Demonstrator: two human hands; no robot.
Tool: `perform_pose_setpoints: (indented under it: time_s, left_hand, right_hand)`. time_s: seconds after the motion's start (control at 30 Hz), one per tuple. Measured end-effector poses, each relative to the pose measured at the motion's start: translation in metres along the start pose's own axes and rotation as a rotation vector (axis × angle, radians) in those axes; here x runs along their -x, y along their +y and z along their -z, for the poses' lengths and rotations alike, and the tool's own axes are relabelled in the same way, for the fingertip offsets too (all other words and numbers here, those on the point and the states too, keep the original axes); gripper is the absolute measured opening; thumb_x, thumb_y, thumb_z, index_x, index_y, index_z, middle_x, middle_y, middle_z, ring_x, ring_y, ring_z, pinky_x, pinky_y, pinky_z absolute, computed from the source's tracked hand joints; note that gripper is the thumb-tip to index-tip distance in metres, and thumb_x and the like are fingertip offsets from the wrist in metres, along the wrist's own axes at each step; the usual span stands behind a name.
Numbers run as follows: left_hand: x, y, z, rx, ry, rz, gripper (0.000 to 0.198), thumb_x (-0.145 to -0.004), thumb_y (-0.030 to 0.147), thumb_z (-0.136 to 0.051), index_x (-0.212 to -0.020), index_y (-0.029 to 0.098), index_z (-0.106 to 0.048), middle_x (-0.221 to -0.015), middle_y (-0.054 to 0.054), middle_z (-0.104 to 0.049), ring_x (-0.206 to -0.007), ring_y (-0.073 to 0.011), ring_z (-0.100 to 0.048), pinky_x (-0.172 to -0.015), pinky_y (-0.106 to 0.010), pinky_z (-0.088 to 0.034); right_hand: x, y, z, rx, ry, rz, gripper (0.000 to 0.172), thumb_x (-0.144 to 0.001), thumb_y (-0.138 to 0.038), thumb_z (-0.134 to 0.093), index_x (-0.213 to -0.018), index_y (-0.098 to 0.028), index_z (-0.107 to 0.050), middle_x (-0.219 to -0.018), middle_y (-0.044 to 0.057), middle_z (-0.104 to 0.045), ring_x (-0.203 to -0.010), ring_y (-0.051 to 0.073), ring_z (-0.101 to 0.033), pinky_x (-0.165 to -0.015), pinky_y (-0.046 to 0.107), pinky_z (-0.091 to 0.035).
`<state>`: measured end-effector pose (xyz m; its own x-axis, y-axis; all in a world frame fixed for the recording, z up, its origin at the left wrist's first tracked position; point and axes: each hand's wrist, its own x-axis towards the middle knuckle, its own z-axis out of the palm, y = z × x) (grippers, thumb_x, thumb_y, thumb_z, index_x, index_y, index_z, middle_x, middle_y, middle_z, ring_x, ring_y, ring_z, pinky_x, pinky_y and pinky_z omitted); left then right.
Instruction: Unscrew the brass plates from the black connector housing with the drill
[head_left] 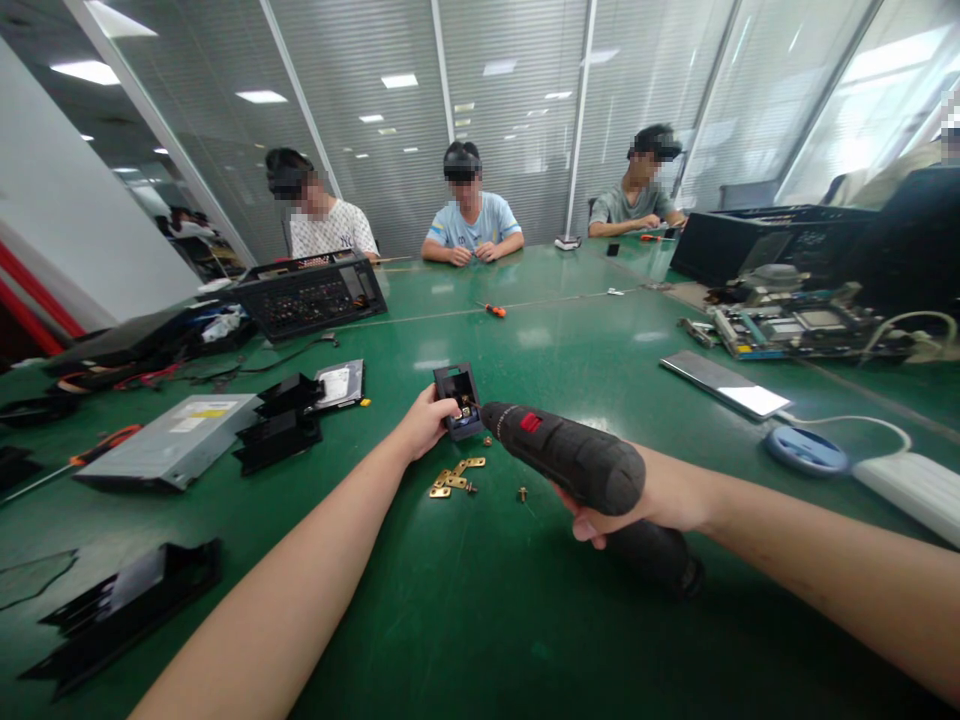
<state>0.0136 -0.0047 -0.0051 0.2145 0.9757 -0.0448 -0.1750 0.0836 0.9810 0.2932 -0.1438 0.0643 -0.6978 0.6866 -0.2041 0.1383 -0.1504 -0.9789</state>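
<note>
My left hand [426,424] is closed on a small black open-topped box [460,384], its thumb reaching over the inside edge. In my right hand [637,500] is a black cordless drill [566,450] with a red mark, its nose pointing left at the box. The drill's tip comes close to the box's inside; whether it touches a screw there I cannot tell. Just below the box lie several small brass plates [454,480]. A loose screw [523,493] stands to their right, and another screw [487,441] lies beside the box.
Left are a silver optical drive [176,430], a hard drive [341,384] and black plastic brackets [131,605]. A black computer case [311,298] stands behind. Right are a phone [724,384], a circuit board [810,320] and a white cable. A screwdriver [495,311] lies mid-table; several people sit across.
</note>
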Motion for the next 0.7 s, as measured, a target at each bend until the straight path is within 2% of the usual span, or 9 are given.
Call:
perform_pose_setpoints:
  time_s: [0.07, 0.17, 0.7]
  left_hand:
    - [0.0, 0.0, -0.0001, -0.003, 0.006, -0.003, 0.045, -0.053, 0.013, -0.065, -0.098, 0.016, -0.065, -0.089, -0.006, -0.073, -0.082, -0.0232, -0.069, -0.076, -0.036, -0.054]
    - [0.0005, 0.0007, -0.0011, 0.002, 0.012, -0.009, 0.045, -0.052, 0.013, -0.065, -0.098, 0.015, -0.065, -0.086, -0.005, -0.073, -0.079, -0.0222, -0.068, -0.075, -0.035, -0.054]
    - [0.0009, 0.0014, -0.0021, -0.007, 0.033, -0.006, 0.045, -0.051, 0.013, -0.063, -0.096, 0.015, -0.066, -0.085, -0.005, -0.072, -0.078, -0.0213, -0.067, -0.073, -0.033, -0.053]
  right_hand:
    - [0.0003, -0.0005, -0.0004, 0.001, -0.003, -0.006, 0.039, -0.064, -0.029, -0.097, -0.085, -0.016, -0.067, -0.071, -0.003, -0.064, -0.057, 0.014, -0.066, -0.054, 0.024, -0.053]
    - [0.0004, -0.0006, -0.0006, 0.005, -0.003, -0.015, 0.038, -0.064, -0.028, -0.097, -0.08, -0.016, -0.065, -0.071, -0.003, -0.065, -0.057, 0.013, -0.066, -0.055, 0.024, -0.052]
    - [-0.0001, 0.0054, -0.0001, 0.009, 0.022, 0.005, 0.046, -0.063, -0.032, -0.098, -0.093, -0.016, -0.067, -0.071, -0.003, -0.067, -0.056, 0.014, -0.066, -0.054, 0.025, -0.053]
